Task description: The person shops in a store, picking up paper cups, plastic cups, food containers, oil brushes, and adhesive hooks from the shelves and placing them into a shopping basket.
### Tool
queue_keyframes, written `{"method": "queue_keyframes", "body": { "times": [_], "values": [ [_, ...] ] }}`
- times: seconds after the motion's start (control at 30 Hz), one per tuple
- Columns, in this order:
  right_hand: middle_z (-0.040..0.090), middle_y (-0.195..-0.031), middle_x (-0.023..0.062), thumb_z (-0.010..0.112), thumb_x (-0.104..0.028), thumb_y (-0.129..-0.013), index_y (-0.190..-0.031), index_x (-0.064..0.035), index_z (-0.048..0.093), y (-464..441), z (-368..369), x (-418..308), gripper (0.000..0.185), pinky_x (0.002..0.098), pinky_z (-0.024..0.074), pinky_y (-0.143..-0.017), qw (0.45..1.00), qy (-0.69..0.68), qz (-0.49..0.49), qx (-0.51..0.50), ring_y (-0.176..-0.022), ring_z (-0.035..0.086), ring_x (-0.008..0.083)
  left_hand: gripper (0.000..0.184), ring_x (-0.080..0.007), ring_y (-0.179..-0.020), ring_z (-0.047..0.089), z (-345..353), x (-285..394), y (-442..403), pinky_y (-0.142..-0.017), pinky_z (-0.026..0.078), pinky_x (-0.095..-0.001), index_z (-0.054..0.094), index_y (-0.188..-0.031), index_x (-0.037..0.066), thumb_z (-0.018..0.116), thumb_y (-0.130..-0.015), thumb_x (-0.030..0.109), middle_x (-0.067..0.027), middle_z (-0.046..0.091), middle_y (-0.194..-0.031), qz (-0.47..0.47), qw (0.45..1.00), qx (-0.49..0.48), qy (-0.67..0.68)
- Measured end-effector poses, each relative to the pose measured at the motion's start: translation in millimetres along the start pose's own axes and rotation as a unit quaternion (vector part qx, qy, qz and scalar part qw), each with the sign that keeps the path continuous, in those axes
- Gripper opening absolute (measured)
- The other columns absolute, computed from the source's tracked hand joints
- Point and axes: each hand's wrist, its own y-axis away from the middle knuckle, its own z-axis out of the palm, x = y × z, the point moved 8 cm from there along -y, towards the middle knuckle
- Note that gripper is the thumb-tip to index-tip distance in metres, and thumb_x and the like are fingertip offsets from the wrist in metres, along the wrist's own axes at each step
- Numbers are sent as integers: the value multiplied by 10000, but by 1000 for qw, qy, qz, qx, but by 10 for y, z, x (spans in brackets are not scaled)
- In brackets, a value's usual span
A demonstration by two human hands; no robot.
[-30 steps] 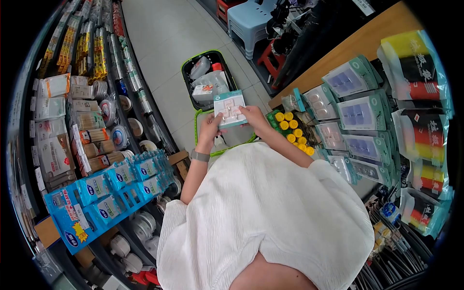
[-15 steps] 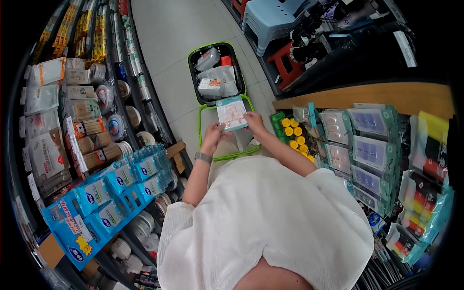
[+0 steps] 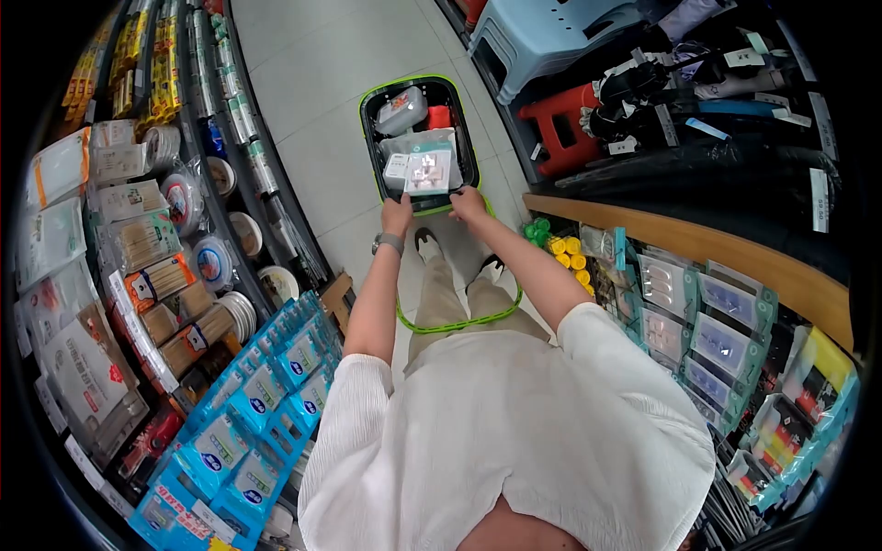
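A flat teal-and-clear pack of small pinkish pieces (image 3: 428, 171) lies over the contents at the near end of the black shopping basket (image 3: 471, 138). My left hand (image 3: 397, 217) is closed at the pack's near left corner, its fingertips partly hidden. At the near right corner, my right hand (image 3: 469, 205) is closed too, thumb and fingers pinched beside the basket rim. Under and around the pack are a clear plastic container (image 3: 401, 110), a red item (image 3: 439, 117) and a white box (image 3: 396, 166). The basket's green handle (image 3: 459, 324) is folded down toward me.
Shelves with toothpicks and skewers (image 3: 152, 239) and blue packs (image 3: 257, 395) line the left. To the right hang similar flat packs (image 3: 726, 340), near yellow-capped items (image 3: 571, 257). Blue stools (image 3: 542, 37) and a red stool (image 3: 560, 129) stand farther up right.
Both hands have moved forward, away from my body, carrying the pack from above the basket's near edge to over its contents. The green handle now shows lower, closer to me.
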Motion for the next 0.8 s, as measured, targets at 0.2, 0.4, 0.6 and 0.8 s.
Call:
{"method": "queue_keyframes", "body": {
  "times": [0.2, 0.4, 0.6, 0.8],
  "values": [
    [699, -768, 86, 591, -240, -929, -908, -4, 656, 93, -16, 572, 245, 344, 522, -603, 990, -13, -101, -100, -688, 694, 194, 383, -353, -789, 708, -390, 178, 636, -743, 550, -408, 635, -1047, -43, 621, -921, 319, -219, 709, -883, 143, 985, -12, -100],
    [692, -913, 235, 601, -359, -919, -941, -6, 701, 1088, -429, 1313, 368, 473, 515, -754, 936, 275, -174, -136, -859, 663, 415, 379, -366, -858, 681, -431, -272, 2000, -866, 514, -460, 700, -1027, 25, 586, -939, 376, -181, 721, -933, 237, 879, -340, -237],
    [655, -735, 233, 615, -547, -885, -835, -15, 728, 1908, -641, 1106, 546, 468, 495, -846, 846, 430, -275, -152, -805, 648, 394, 446, -376, -943, 623, -763, 109, 2592, -936, 465, -461, 688, -859, 16, 586, -931, 445, -178, 664, -847, 444, 805, -268, -290],
    [695, -867, 236, 670, -408, -820, -822, -7, 737, 1858, -644, 826, 407, 473, 529, -809, 808, 509, -262, -135, -895, 673, 382, 567, -400, -797, 657, -518, 120, 2233, -792, 537, -460, 707, -752, 26, 556, -846, 565, -212, 679, -758, 437, 732, -365, -375]
  ]
}}
